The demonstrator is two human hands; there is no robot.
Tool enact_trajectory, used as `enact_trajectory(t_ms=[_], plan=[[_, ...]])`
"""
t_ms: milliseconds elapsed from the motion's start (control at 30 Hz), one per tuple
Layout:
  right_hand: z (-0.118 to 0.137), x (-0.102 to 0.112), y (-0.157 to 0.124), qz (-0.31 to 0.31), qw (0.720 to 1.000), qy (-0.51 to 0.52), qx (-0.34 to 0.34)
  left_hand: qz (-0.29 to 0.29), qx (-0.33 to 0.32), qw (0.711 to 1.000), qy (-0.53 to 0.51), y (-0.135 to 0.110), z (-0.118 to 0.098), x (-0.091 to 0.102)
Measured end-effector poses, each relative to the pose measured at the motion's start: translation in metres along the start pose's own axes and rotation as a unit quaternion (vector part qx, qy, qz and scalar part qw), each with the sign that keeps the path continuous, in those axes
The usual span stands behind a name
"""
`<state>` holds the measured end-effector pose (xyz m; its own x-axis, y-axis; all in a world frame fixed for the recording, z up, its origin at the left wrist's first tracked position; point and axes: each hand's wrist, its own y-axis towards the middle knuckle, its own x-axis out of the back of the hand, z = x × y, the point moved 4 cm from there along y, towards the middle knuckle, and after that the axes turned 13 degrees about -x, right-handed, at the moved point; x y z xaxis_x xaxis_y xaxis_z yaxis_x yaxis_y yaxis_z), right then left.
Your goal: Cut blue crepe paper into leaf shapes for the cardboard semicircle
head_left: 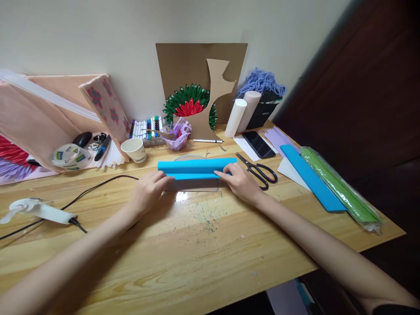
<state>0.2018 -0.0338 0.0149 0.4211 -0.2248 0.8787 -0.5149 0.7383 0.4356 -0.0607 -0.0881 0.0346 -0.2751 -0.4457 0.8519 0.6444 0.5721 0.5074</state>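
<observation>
"40PCS" on black package [260,119]

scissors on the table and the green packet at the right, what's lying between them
A white sheet, then a blue piece alongside the green packet; the head view shows this.

Single head-worn camera looks forward and down across the wooden table [170,262] from above its near side, close enough that left hand [148,190] and right hand [242,181] fall mid-view, wide enough to include the pale wall [131,35] behind.
</observation>
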Motion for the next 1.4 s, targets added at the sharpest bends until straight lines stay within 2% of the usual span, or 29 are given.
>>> enact_trajectory(t_ms=[67,133,233,333,433,533,633,767,833,933,1100,1200,1333,1400], plan=[[-0.004,-0.015,-0.006,0.031,0.998,0.046,-0.018,0.054,0.068,0.993,-0.076,-0.007,0.004,-0.021],[-0.011,-0.022,-0.008,0.050,0.990,0.124,-0.054,0.085,0.134,0.976,-0.149,-0.009,0.008,-0.033],[-0.022,-0.025,-0.003,0.081,0.959,0.235,-0.133,0.117,0.197,0.949,-0.217,-0.003,0.016,-0.038],[-0.030,-0.026,0.002,0.101,0.933,0.286,-0.195,0.152,0.231,0.932,-0.234,0.002,0.021,-0.039],[-0.029,-0.027,0.002,0.079,0.937,0.277,-0.196,0.172,0.254,0.923,-0.231,0.003,0.024,-0.043],[-0.020,-0.026,-0.001,0.042,0.965,0.213,-0.148,0.140,0.271,0.926,-0.222,0.001,0.025,-0.044],[-0.010,-0.025,-0.006,0.013,0.991,0.107,-0.081,0.116,0.237,0.949,-0.172,0.003,0.020,-0.040],[0.002,-0.026,-0.008,0.025,1.000,0.006,-0.001,0.146,0.112,0.979,-0.083,0.008,-0.001,-0.038],[0.012,-0.028,-0.006,0.057,0.998,0.010,0.030,0.180,0.049,0.981,-0.057,0.008,-0.013,-0.041],[0.032,-0.035,-0.001,0.107,0.992,0.054,0.041,0.211,-0.013,0.977,-0.002,0.007,-0.027,-0.046],[0.062,-0.048,0.006,0.189,0.972,0.131,0.035,0.188,-0.043,0.980,0.040,0.010,-0.034,-0.045],[0.054,-0.047,0.000,0.206,0.968,0.141,-0.003,0.189,-0.026,0.981,0.038,0.010,-0.032,-0.044],[0.015,-0.034,-0.021,0.178,0.973,0.124,-0.083,0.190,0.003,0.980,0.052,0.003,-0.029,-0.044],[-0.004,-0.027,-0.032,0.152,0.977,0.113,-0.100,0.185,0.021,0.981,0.052,0.001,-0.026,-0.042]])
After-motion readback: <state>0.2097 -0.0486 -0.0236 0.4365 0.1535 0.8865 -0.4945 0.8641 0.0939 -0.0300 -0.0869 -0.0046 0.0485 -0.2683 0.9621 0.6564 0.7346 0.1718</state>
